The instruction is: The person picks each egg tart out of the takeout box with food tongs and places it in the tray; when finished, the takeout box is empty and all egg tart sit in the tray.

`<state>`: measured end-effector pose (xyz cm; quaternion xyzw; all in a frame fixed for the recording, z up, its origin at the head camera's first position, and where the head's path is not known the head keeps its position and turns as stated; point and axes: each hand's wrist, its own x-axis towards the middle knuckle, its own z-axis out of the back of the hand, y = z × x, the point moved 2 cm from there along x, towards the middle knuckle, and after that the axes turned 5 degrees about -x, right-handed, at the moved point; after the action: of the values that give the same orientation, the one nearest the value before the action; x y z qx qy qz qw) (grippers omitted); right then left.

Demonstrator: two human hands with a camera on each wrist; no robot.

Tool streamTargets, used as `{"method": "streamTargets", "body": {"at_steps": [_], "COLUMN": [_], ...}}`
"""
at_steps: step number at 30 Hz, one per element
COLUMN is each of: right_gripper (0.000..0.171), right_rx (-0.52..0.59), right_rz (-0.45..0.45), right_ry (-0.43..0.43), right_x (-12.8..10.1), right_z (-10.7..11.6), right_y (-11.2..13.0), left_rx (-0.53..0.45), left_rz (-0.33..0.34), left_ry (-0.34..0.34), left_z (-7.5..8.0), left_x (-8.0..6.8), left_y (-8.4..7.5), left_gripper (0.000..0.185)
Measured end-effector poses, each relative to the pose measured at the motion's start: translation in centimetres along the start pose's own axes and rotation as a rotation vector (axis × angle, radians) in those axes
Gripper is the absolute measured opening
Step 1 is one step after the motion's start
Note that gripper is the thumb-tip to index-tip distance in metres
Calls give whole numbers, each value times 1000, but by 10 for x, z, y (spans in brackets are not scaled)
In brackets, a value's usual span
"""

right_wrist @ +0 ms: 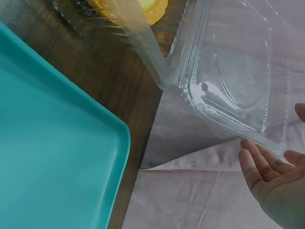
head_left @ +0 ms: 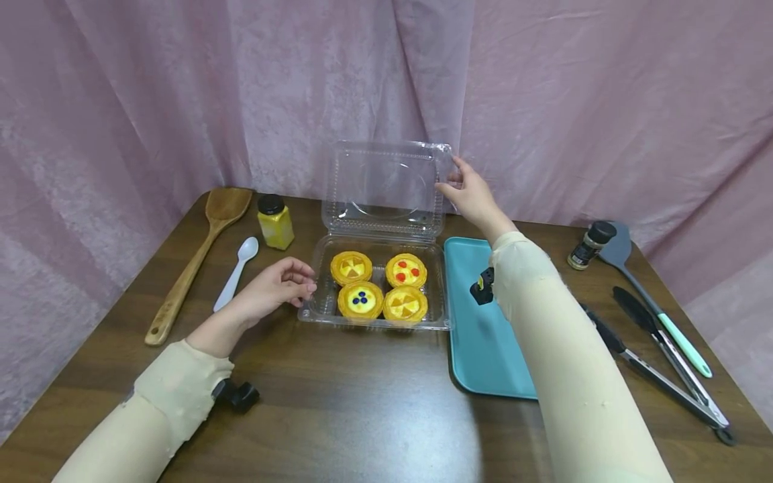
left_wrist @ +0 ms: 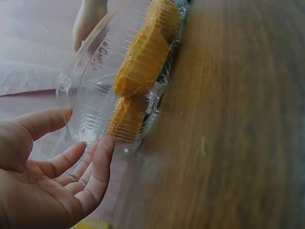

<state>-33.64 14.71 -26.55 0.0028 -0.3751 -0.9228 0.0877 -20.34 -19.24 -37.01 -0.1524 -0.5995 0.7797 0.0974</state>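
Observation:
An unlatched clear plastic clamshell container (head_left: 449, 295) holds several small fruit tarts (head_left: 405, 304), topped with yellow wedges, red pieces or blue berries. Its lid (head_left: 380, 181) stands up at the back. My right hand (head_left: 474, 194) is at the lid's upper right edge; in the right wrist view, its extended fingertips (right_wrist: 245, 144) meet that edge. Beside the container's left wall is my left hand (head_left: 274, 292). The left wrist view shows its fingers loosely bent, with fingertips (left_wrist: 106, 143) at the container's side and the thumb apart from them, by the rim.
A teal tray (head_left: 486, 355) lies right of the container, under my right forearm. Left are a wooden spoon (head_left: 202, 251), a white spoon (head_left: 237, 272) and a yellow jar (head_left: 275, 225). Far right are a spice jar (head_left: 588, 248), a spatula (head_left: 640, 288) and tongs (head_left: 670, 365).

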Motion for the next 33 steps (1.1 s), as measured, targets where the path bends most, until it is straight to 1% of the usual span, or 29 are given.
{"method": "streamTargets", "body": {"at_steps": [8, 15, 22, 27, 33], "right_gripper": [87, 84, 80, 77, 76], "right_rx": [20, 12, -86, -156, -236], "right_rz": [-7, 12, 41, 53, 92], "right_ry": [38, 65, 106, 124, 145], "right_x": [-2, -3, -7, -13, -24], "right_z": [0, 0, 9, 19, 34], "right_y": [-4, -5, 2, 9, 20], "left_rx": [1, 6, 5, 11, 19], "left_rz": [10, 5, 2, -5, -5], "left_ry": [7, 8, 5, 8, 10], "left_z": [0, 1, 3, 4, 5], "left_x": [0, -1, -2, -2, -2], "left_y": [-2, 0, 3, 2, 1], "left_gripper": [39, 39, 39, 40, 40]}}
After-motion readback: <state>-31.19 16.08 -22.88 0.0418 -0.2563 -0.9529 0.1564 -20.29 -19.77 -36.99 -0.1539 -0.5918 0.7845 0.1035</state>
